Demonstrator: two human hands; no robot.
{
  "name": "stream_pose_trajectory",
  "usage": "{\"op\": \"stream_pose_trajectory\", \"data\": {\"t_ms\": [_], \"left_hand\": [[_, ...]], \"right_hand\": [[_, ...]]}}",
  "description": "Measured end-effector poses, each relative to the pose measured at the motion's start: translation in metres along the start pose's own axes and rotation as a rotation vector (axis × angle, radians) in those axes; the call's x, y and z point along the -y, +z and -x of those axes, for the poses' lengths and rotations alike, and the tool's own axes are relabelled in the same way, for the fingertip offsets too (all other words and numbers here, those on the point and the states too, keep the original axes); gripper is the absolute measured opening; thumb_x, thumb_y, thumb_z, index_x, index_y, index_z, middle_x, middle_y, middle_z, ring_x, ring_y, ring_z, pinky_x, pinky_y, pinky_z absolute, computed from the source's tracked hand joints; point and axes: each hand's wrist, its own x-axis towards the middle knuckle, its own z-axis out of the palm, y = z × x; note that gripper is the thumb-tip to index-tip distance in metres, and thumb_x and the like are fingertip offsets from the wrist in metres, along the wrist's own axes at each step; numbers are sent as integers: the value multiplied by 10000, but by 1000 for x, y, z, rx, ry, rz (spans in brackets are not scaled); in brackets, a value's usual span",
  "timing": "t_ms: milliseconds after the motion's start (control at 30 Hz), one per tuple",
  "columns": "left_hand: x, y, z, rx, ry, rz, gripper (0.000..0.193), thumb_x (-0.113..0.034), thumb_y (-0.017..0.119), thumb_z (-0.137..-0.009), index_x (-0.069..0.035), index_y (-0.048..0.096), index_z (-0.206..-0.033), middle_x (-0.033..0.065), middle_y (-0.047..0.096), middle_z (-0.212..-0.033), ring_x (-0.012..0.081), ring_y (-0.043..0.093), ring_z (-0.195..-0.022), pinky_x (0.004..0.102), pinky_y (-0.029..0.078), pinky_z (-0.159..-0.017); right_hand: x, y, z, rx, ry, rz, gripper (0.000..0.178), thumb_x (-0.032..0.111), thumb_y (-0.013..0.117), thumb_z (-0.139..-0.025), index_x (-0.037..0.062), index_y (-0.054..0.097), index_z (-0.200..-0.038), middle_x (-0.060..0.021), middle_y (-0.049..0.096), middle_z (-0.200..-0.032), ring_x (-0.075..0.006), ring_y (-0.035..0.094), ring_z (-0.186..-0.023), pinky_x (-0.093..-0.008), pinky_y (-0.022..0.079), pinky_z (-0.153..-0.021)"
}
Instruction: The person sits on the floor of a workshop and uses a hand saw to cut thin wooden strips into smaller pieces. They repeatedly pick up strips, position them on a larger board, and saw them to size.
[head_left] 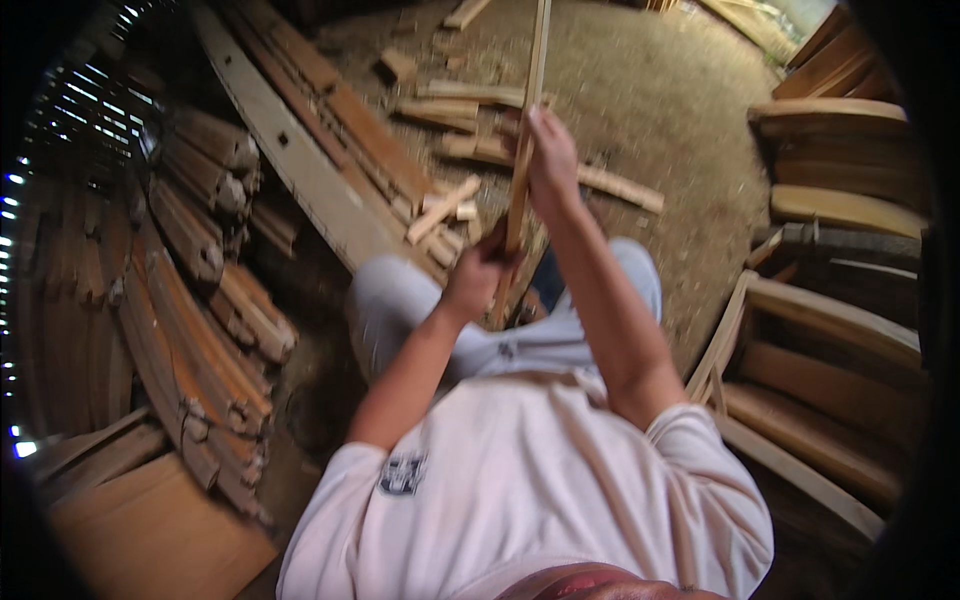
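A long, narrow wooden strip [519, 190] runs from the top edge of the picture down between my knees. My left hand [478, 278] is closed round its lower part, close to my lap. Further up, my right hand [553, 160] grips the same strip, its thumb along the side and its other fingers partly hidden. Behind the strip, short wooden slats [462, 112] and a longer flat slat [622, 188] lie on the ground. Small offcuts [443, 212] are heaped just left of the strip, near my left hand.
A long pale beam with square holes [290, 150] slants along my left, beside reddish planks [350, 120]. Stacked rough timbers [190, 310] fill the far left, with a flat board [165, 530] below. Wooden frames and curved boards [820, 320] stand at the right. Shavings dot the dirt floor [700, 120].
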Motion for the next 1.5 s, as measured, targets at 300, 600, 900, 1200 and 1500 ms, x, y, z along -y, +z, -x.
{"op": "stream_pose_trajectory", "data": {"t_ms": [300, 600, 900, 1200, 1500], "left_hand": [[14, -54, 26, -148, 328, -857, 643, -45, 636, -966, -20, 355, -1543, 247, 555, -1355, 381, 576, -1220, 405, 473, -1015], [-56, -65, 69, -158, 181, -1200, 680, -70, 669, -936, -5, 371, -1543, 280, 512, -1419, 453, 523, -1299, 432, 453, -1066], [-156, -8, 40, -385, 349, -1221, 710, -398, 717, -925, 83, 494, -1397, 299, 569, -1369, 421, 554, -1293, 460, 446, -1071], [-136, -2, 27, -799, 8, -1608, 559, -479, 669, -938, 50, 549, -1073, 318, 679, -1043, 474, 670, -999, 538, 527, -854], [-107, -53, 32, -868, 34, -1571, 385, -347, 660, -955, 29, 576, -957, 263, 705, -826, 469, 705, -805, 533, 579, -713]], "right_hand": [[51, -4, 22, 50, 1, 786, 400, 356, 661, -1013, -36, 740, -1009, -46, 713, -804, -126, 646, -674, -268, 511, -610], [13, -3, 48, 13, 34, 408, 363, 298, 644, -1022, -47, 740, -965, -69, 725, -807, -118, 690, -702, -278, 564, -623], [-67, 61, 119, 65, 109, 251, 403, 295, 640, -997, -61, 717, -823, -100, 634, -592, -126, 543, -521, -349, 449, -512], [-108, 112, 194, 314, 78, 164, 235, 174, 714, -891, -41, 670, -975, -139, 731, -855, -181, 682, -822, -375, 538, -727], [-132, 110, 204, 474, 187, 469, 266, 214, 726, -880, -21, 671, -992, -196, 737, -893, -303, 724, -842, -426, 542, -742]]}}
